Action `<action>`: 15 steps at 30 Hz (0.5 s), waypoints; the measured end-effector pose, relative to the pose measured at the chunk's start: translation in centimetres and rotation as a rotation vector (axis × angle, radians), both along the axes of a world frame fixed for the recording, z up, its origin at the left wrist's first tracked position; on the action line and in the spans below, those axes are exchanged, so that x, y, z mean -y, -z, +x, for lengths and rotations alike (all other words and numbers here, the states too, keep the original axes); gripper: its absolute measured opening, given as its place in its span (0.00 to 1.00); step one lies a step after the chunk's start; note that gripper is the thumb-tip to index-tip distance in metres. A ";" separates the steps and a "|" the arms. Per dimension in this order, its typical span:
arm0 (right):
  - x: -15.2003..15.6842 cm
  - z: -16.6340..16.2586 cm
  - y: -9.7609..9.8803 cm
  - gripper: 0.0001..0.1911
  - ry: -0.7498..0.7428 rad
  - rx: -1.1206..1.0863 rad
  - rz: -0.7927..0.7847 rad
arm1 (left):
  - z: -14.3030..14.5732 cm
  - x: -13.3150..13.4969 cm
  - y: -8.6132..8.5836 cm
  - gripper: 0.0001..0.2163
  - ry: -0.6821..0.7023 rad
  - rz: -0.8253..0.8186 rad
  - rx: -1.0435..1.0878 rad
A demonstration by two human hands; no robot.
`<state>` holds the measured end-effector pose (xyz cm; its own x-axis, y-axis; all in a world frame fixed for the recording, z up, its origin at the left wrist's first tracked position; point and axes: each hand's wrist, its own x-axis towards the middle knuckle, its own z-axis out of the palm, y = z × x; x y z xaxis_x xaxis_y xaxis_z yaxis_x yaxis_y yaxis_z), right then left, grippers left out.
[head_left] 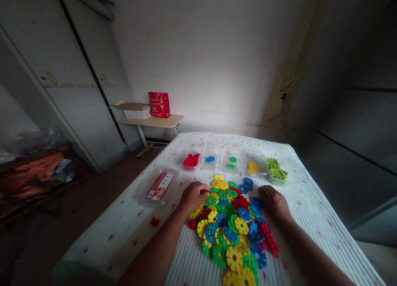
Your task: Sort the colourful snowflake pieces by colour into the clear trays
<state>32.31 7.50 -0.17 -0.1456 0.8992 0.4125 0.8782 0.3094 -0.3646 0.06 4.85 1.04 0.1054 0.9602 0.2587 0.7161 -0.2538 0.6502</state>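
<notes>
A heap of notched plastic discs [235, 257] in yellow, green and blue, with red pieces [241, 201] mixed in, lies on the table between my arms. At the heap's upper left edge, my left hand [194, 195] has its fingers closed on a small red plastic piece [204, 191]. My right hand [274, 200] is at the right edge with curled fingers, close to some blue discs [257, 205]. Whatever it may hold is hidden. A red block strip [268, 238] lies near my right forearm, and a single red piece [154, 222] is left of my left arm.
Behind the heap stand clear tubs with red pieces [191, 160], blue discs [210, 159], green discs [232, 163], yellow discs [253, 167] and light green pieces [276, 169]. A clear lid with a red label [159, 186] lies left. A side table [161, 121] bears a red bag [159, 104].
</notes>
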 end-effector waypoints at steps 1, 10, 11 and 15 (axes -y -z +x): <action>0.0 0.0 0.0 0.14 0.001 0.001 0.000 | 0.1 0.0 0.0 0.09 -0.003 0.008 -0.019; -0.2 0.4 0.3 0.14 -0.036 0.014 0.005 | 1.3 0.2 -0.5 0.12 -0.067 0.108 0.022; -0.2 0.4 0.3 0.14 -0.035 0.011 0.006 | 1.4 0.3 -0.7 0.12 -0.078 0.126 0.040; -0.2 0.3 0.2 0.13 -0.040 -0.010 0.000 | 1.2 0.2 -1.9 0.12 -0.152 0.190 0.122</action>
